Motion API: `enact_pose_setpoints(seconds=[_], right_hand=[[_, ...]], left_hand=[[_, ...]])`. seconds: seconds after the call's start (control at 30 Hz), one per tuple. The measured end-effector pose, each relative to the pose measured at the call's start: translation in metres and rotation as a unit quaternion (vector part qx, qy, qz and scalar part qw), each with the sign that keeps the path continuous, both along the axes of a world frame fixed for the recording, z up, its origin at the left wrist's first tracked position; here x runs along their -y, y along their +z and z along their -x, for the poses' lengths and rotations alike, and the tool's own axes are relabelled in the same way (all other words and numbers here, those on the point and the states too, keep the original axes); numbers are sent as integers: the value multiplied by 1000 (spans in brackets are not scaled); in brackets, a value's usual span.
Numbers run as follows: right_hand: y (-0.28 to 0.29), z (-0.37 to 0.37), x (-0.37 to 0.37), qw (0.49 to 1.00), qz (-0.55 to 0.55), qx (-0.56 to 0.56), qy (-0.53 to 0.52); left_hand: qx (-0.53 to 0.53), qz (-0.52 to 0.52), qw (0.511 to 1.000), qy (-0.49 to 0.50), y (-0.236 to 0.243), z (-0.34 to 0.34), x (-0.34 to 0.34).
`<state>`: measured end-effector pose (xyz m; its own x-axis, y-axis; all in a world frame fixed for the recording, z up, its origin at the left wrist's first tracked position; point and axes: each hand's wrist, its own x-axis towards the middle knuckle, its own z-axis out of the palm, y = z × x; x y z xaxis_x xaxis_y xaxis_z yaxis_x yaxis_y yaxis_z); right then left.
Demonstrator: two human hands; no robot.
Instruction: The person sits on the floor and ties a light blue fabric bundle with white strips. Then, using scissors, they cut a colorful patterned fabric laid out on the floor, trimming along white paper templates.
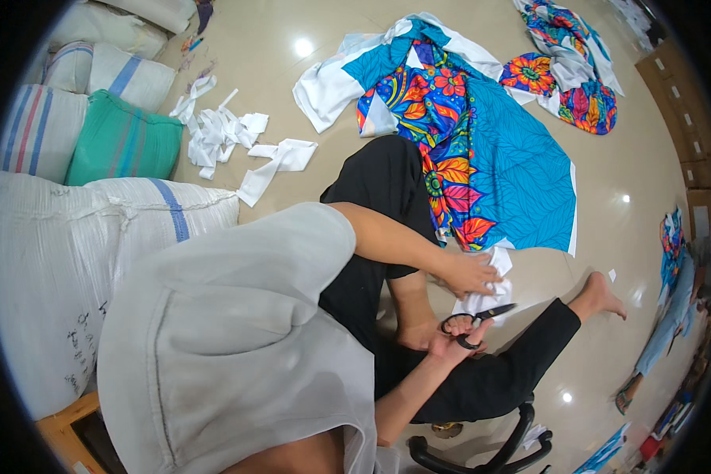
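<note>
Black-handled scissors are in my right hand, its fingers through and around the handle loops and the blades pointing away to the right. My left hand rests with fingers stretched out on a crumpled white cloth piece on the floor, just above the scissors. Whether the blades touch this cloth I cannot tell. Beyond my hands spreads a large printed fabric, turquoise with leaf lines and a bright flower panel, with white edges. Its lower edge lies close to the white cloth.
White cloth strips lie heaped at the left. Stuffed white sacks and a green sack line that side. More printed fabric lies far right, near cardboard boxes. A black chair base stands below. Another person's leg shows at right.
</note>
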<state>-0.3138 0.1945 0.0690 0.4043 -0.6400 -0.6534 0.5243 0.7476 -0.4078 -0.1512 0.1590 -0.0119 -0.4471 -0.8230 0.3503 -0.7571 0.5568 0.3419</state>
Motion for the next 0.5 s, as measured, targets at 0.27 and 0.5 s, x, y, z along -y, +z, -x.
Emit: enact_pose_setpoints(seconds=[0.27, 0.5], right_hand=[[30, 43, 23, 996, 73, -11, -54], [13, 44, 10, 997, 54, 0, -54]], left_hand=[[-6, -9, 997, -72, 2, 43, -32], [-93, -162, 961, 204, 18, -32, -16]])
